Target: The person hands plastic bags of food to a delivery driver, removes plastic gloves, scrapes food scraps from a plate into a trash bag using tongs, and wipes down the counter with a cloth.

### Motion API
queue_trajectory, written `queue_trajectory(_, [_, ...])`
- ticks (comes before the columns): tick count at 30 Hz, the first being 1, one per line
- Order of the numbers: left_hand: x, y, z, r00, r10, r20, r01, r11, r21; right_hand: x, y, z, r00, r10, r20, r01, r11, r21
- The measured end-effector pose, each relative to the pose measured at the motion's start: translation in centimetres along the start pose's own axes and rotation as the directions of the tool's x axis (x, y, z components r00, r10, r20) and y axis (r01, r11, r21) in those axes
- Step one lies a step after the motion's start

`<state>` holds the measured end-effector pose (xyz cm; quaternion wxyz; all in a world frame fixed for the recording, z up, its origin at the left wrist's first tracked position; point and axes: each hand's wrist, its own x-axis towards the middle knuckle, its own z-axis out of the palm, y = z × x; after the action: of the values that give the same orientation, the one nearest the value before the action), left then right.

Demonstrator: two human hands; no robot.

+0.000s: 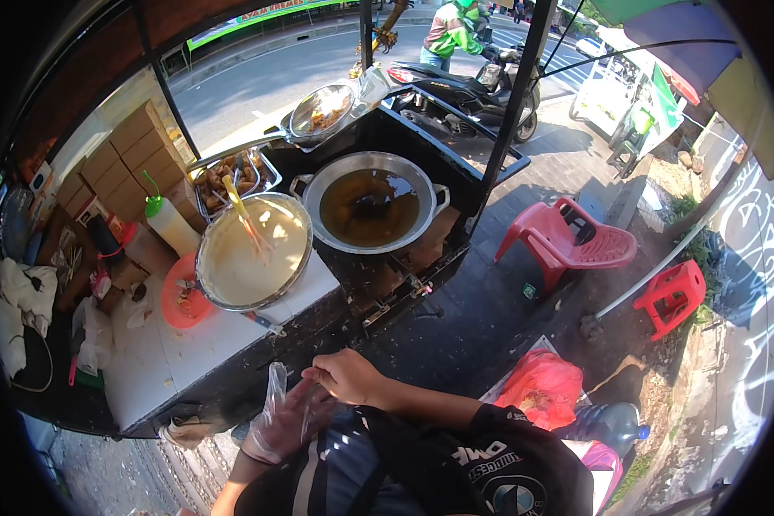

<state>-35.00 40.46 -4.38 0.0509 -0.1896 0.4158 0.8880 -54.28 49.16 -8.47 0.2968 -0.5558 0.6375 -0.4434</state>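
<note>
My left hand (289, 416) wears a clear plastic glove (275, 393) with a loose part sticking up. My right hand (348, 380), bare, has its fingers closed at the gloved fingertips, apparently pinching the plastic. Both are in front of my body, below the cart's edge. Ahead, a large metal bowl (200, 267) of pale batter (232, 264) holds a utensil with a yellow handle (235, 197). To its right a two-handled metal wok (429, 222) contains brown oil (367, 213) with a dark patch at its middle. Fried pieces (216, 177) lie in a metal tray behind the bowl.
An orange-red plate (179, 316) and squeeze bottles (171, 222) stand left of the bowl, before stacked cardboard boxes (129, 151). A strainer (322, 109) sits behind the wok. Right are a pink plastic chair (577, 248), a red stool (674, 300) and a red plastic bag (542, 387). A person (448, 35) stands by a motorbike (451, 87).
</note>
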Motion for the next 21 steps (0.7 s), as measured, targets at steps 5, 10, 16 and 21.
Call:
queue_trajectory(5, [-4.7,0.2,-1.8,0.990,0.116,-0.082,-0.128,0.978,-0.163,-0.3,0.0,0.7,0.992,-0.091,-0.084,0.091,0.996,-0.007])
queue_trajectory(10, [-12.3,1.7,-6.1,0.881,0.396,-0.258,-0.430,0.898,-0.090,0.5,-1.7,-0.1,0.997,-0.030,-0.072,0.032,0.999,0.018])
queue_trajectory(16, [-5.2,-3.1,-9.6,0.762,0.442,-0.473,-0.314,0.891,0.327,2.3,-1.0,-0.1,0.998,0.043,-0.042,-0.043,0.999,-0.011])
queue_trajectory(21, [-5.4,-2.1,-10.4,0.729,0.349,-0.589,-0.272,0.937,0.218,3.5,1.7,1.0,0.993,0.064,-0.097,-0.056,0.995,0.085])
